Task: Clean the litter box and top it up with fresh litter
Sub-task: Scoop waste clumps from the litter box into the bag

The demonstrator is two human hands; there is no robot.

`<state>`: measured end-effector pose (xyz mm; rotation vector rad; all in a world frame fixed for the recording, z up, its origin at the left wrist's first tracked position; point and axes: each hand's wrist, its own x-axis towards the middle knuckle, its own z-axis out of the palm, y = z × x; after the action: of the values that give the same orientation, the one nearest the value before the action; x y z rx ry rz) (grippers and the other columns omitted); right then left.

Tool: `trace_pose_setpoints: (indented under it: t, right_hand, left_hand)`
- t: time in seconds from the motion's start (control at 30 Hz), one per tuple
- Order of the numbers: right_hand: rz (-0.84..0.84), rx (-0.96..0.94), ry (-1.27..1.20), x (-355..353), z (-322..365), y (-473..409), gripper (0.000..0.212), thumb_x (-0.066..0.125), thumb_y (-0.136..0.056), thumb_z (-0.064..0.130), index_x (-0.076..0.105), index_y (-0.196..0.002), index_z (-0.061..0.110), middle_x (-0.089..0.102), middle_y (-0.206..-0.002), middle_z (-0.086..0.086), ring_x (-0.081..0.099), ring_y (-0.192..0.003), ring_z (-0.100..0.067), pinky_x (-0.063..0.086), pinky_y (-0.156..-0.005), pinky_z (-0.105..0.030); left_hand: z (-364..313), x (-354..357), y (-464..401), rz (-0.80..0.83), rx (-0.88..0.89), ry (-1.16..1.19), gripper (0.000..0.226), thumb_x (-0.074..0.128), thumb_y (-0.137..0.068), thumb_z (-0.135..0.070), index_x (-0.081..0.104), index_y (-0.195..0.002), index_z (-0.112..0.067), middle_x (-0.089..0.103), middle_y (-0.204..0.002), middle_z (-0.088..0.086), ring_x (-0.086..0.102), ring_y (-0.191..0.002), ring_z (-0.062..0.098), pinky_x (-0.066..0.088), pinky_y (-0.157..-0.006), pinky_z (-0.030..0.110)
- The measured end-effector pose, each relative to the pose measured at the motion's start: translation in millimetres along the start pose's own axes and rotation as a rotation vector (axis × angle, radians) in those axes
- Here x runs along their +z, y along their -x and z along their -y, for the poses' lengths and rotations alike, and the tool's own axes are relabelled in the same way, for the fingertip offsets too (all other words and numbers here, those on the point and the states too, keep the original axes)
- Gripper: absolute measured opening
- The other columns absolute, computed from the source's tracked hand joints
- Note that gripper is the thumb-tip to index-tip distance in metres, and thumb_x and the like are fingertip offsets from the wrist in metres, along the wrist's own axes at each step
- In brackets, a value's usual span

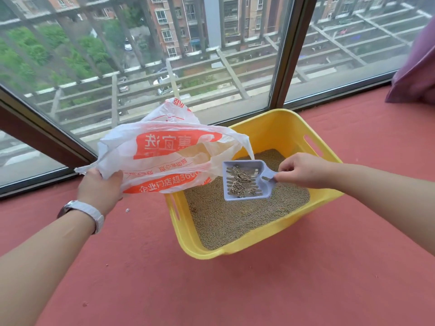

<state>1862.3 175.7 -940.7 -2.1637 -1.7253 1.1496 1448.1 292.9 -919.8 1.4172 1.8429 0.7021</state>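
Note:
A yellow plastic litter box [237, 251] sits on the red floor, filled with tan litter [226, 222]. My right hand [303, 170] grips the handle of a pale blue slotted scoop [244, 180], held above the litter. Several grey clumps [239, 182] lie in the scoop. My left hand [101, 187] holds up a white plastic bag [164, 149] with orange print, just left of the scoop. The bag hangs over the box's far left corner and hides it.
A large window with a dark frame [289, 57] runs along the far edge of the red floor [164, 290]. A purple cloth [416, 71] lies at the right by the window. Small crumbs dot the floor near the box.

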Motion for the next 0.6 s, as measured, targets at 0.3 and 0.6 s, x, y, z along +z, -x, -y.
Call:
trace_pose_setpoints:
  t: [0.3,0.6]
  right_hand:
    - [-0.057,-0.010,-0.019,-16.4,18.0,-0.8,0.042,0.063,-0.086,0.044,0.058,-0.063,0.009,0.040,-0.049,0.005,0.037,-0.048,-0.015,0.034,-0.060,-0.033]
    - [-0.027,0.041,0.002,-16.5,30.0,6.1,0.047,0.060,-0.086,0.051,0.060,-0.068,0.008,0.044,-0.051,0.005,0.041,-0.053,-0.019,0.047,-0.077,-0.038]
  left_hand:
    - [15.2,-10.6,-16.8,0.029,-0.057,0.041,0.027,0.055,-0.065,-0.033,0.068,-0.087,-0.043,0.074,-0.091,0.007,0.071,-0.082,0.036,0.057,-0.077,0.060]
    - [6.5,-5.0,-12.1,0.097,-0.044,0.167,0.032,0.048,-0.076,-0.008,0.066,-0.099,-0.021,0.073,-0.092,0.011,0.070,-0.077,0.033,0.059,-0.071,0.047]
